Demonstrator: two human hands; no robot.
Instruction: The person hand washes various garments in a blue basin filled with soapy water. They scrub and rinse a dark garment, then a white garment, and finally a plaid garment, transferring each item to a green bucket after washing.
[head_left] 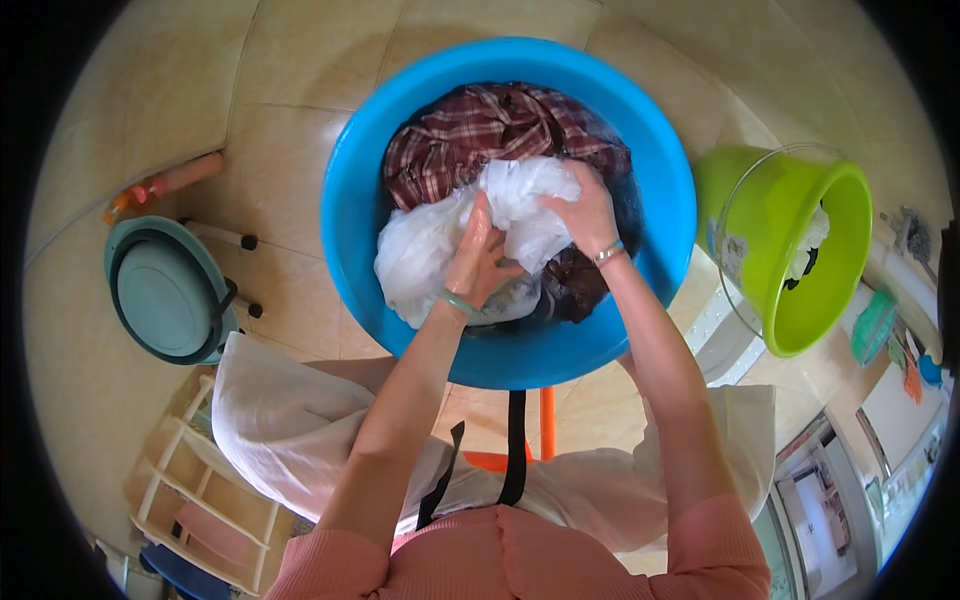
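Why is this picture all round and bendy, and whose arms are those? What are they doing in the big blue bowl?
The picture comes from a small camera worn on a person's head, looking down. Its lens sees very wide, so straight lines curve near the edge. The two arms coming up from the bottom belong to that person.

In the middle stands a blue basin holding water and clothes. The left hand and the right hand both grip a white cloth, bunching it between them. Behind it lies a red checked shirt, wet in the basin.

On the right is a green bucket with some cloth inside. On the left the tiled floor holds a grey-green stool and an orange bottle lying down.
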